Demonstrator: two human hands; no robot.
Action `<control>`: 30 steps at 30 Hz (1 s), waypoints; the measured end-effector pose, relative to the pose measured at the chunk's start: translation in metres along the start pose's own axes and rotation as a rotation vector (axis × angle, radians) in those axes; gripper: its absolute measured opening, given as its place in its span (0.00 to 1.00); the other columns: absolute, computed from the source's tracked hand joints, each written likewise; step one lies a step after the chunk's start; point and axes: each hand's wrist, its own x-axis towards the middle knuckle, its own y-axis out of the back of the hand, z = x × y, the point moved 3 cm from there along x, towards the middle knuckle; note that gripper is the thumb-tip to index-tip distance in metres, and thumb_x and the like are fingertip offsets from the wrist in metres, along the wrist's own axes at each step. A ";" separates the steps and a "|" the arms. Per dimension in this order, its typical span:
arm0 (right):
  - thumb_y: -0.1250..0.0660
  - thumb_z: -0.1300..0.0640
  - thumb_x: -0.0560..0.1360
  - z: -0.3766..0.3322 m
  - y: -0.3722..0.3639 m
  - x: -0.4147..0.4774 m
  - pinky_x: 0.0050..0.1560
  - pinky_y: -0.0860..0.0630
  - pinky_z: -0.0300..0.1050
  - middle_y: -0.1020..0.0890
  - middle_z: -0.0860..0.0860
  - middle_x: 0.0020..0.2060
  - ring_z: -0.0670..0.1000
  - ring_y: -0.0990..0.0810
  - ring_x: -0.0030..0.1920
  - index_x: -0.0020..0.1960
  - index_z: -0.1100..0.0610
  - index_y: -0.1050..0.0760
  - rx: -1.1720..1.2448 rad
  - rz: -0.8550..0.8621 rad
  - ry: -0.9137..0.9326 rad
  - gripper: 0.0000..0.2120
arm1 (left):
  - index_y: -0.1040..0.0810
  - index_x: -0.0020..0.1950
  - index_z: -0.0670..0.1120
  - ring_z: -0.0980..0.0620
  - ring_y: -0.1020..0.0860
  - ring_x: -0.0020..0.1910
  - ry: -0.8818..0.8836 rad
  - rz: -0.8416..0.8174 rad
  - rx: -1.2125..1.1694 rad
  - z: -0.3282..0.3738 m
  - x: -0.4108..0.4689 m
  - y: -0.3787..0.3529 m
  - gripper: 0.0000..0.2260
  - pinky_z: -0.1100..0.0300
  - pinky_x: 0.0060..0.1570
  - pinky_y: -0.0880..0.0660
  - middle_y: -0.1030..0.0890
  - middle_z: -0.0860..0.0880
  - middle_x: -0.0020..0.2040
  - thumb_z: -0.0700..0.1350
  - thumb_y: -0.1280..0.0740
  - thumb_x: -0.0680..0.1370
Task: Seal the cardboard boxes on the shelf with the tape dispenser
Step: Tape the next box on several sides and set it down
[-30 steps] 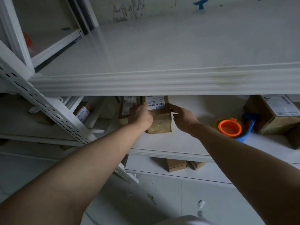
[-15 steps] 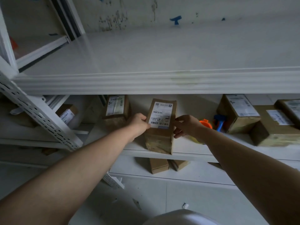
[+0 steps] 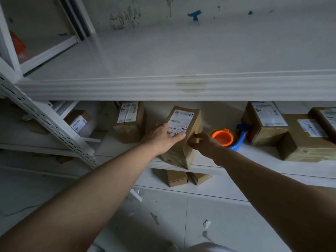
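Note:
A tall brown cardboard box (image 3: pixel 188 122) with a white label stands at the front edge of the middle shelf (image 3: pixel 254 160). My left hand (image 3: pixel 162 138) lies flat on its top, over the lower part of the label. My right hand (image 3: pixel 203 142) grips the box's right side with curled fingers. The tape dispenser (image 3: pixel 229 138), orange roll holder with a blue handle, sits on the shelf just right of my right hand, untouched. Another labelled box (image 3: pixel 130 120) stands to the left.
Three more labelled boxes (image 3: pixel 300 135) crowd the shelf's right end. The upper shelf's (image 3: pixel 181 88) thick front lip hangs over the boxes. A slotted white upright (image 3: pixel 54 128) slants at left. Two small boxes (image 3: pixel 187 178) lie on the lower shelf; tiled floor is below.
The box has been drawn forward from the back of the shelf to its front edge. My left hand has slid from its left side onto the label on top.

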 end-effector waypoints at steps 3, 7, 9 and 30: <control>0.31 0.58 0.76 -0.013 -0.005 -0.003 0.37 0.30 0.35 0.24 0.56 0.55 0.48 0.24 0.43 0.68 0.52 0.31 0.060 -0.011 0.065 0.22 | 0.40 0.73 0.48 0.43 0.33 0.68 0.122 -0.104 -0.013 -0.010 0.006 0.001 0.43 0.47 0.67 0.32 0.33 0.45 0.70 0.69 0.31 0.67; 0.39 0.69 0.77 -0.013 -0.015 0.006 0.31 0.32 0.34 0.28 0.53 0.46 0.50 0.27 0.37 0.72 0.52 0.35 0.061 -0.040 0.032 0.26 | 0.44 0.76 0.50 0.42 0.36 0.71 0.262 -0.042 -0.199 -0.036 0.008 0.004 0.46 0.47 0.69 0.35 0.37 0.45 0.74 0.65 0.30 0.65; 0.39 0.65 0.77 -0.003 -0.013 0.010 0.37 0.29 0.38 0.28 0.53 0.50 0.48 0.27 0.40 0.70 0.57 0.36 0.023 -0.002 -0.027 0.22 | 0.45 0.78 0.51 0.43 0.39 0.74 0.344 -0.100 -0.361 -0.050 0.005 0.001 0.45 0.47 0.72 0.39 0.40 0.47 0.77 0.65 0.31 0.67; 0.35 0.59 0.79 0.004 -0.007 0.000 0.57 0.23 0.50 0.18 0.54 0.51 0.48 0.18 0.48 0.68 0.53 0.28 0.274 0.025 -0.043 0.18 | 0.40 0.76 0.47 0.41 0.31 0.68 0.283 -0.051 -0.307 -0.068 0.006 -0.012 0.24 0.51 0.65 0.33 0.32 0.44 0.72 0.56 0.45 0.82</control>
